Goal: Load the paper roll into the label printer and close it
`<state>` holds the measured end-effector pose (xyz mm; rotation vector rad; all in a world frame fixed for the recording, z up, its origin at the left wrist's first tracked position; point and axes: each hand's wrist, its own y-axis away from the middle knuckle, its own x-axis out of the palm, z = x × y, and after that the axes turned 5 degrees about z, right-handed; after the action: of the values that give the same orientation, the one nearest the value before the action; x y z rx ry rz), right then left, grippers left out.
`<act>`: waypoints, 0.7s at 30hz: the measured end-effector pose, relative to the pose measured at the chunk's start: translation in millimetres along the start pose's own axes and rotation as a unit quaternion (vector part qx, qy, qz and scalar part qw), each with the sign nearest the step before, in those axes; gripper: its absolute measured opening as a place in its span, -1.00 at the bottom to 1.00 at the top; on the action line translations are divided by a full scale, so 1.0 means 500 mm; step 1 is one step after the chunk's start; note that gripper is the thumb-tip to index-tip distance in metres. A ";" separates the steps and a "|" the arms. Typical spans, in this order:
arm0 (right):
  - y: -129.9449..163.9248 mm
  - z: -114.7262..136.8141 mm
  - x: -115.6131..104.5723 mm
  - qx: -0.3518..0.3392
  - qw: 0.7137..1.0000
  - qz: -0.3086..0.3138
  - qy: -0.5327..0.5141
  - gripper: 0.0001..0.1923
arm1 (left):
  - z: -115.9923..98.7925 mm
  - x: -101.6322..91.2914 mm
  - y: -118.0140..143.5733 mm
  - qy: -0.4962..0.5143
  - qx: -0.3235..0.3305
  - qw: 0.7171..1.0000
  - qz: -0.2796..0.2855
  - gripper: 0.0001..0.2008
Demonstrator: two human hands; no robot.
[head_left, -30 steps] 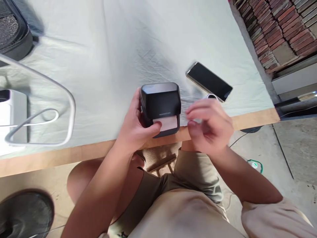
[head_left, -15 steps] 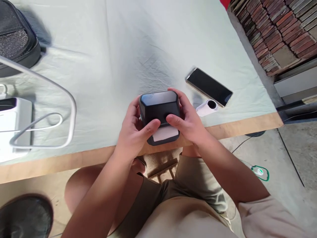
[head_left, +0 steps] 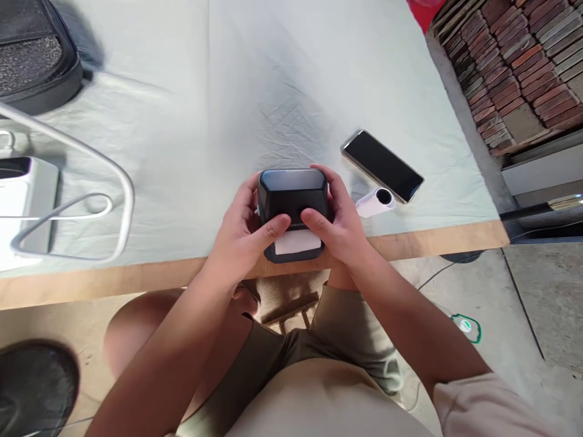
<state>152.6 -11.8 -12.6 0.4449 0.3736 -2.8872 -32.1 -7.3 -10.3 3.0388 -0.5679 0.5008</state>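
Between my two hands sits a small black label printer (head_left: 292, 197) with a glossy, bevelled top, at the table's near edge. A white paper strip (head_left: 298, 243) shows on its front, below small lettering. My left hand (head_left: 246, 233) wraps the printer's left side, thumb pressed on the front. On the opposite side, my right hand (head_left: 341, 227) grips it the same way, with its thumb close to the other one. The fingers behind the printer are partly hidden. Just right of my right hand lies a small white paper roll (head_left: 371, 205) with a dark core, touching or close to a phone (head_left: 383, 165).
A pale cloth covers the table (head_left: 218, 109), which has a bare wooden edge. At left are a black case (head_left: 40, 73), a white device (head_left: 31, 212) and a looping white cable (head_left: 125, 200). Stacked bricks (head_left: 523, 73) stand beyond the right side. A dark round stool (head_left: 39, 388) is lower left.
The view has shifted slightly, so the table edge sits a little higher. Both hands keep the same hold on the label printer.
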 end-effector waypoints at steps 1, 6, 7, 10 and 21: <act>0.000 0.000 0.001 -0.003 1.000 -0.001 0.007 -0.27 | 0.000 0.000 -0.001 -0.002 -0.004 1.000 -0.003 -0.37; 0.000 0.000 0.002 -0.008 0.999 -0.014 0.033 -0.29 | -0.002 0.001 -0.001 -0.003 -0.002 1.000 -0.003 -0.35; 0.000 0.000 0.002 -0.008 0.999 -0.015 0.036 -0.28 | -0.002 0.001 -0.001 -0.002 -0.003 1.000 -0.003 -0.36; 0.000 -0.001 0.001 -0.011 0.999 -0.014 0.037 -0.25 | -0.005 0.003 0.001 0.002 -0.012 1.000 -0.005 -0.36; 0.000 -0.005 0.005 0.007 1.000 0.003 -0.007 -0.28 | -0.069 0.039 0.049 -0.261 0.237 0.909 -0.221 -0.88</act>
<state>150.8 -11.5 -15.7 0.4265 0.3488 -2.8869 -34.3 -34.5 27.6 3.5974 0.3222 -0.2467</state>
